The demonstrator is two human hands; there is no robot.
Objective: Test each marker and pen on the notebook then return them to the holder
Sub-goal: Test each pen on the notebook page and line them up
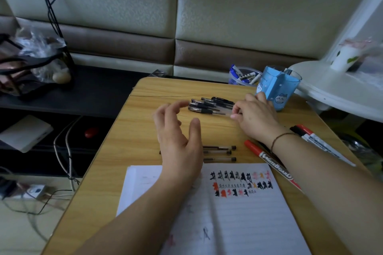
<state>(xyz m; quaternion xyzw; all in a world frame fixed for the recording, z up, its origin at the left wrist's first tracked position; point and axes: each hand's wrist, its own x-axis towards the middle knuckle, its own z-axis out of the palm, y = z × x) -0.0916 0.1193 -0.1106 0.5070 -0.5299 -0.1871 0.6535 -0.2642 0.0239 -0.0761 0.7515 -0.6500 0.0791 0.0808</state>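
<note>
A heap of black pens (209, 104) is seen on the surface (145, 93); its right ends are pinched by the curled fingers (235, 113) of the right hand (256, 117). The left hand (178, 141) is held spread and released just left of the heap, grasping nothing. Beyond the right fingers the blue holder (277, 89) is stood. Three more pens (220, 153) are laid behind the left hand, with the notebook (238, 213) nearer and red markers (269, 161) under the right forearm.

pens (207, 105): black bundle lying flat, far middle of tabletop
three pens (219, 153): flat, parallel, just above notebook
notebook (238, 209): open, lined, black and red test marks near top
markers (269, 161): red-capped, flat, right side
holder (277, 89): blue, upright, far right
</note>
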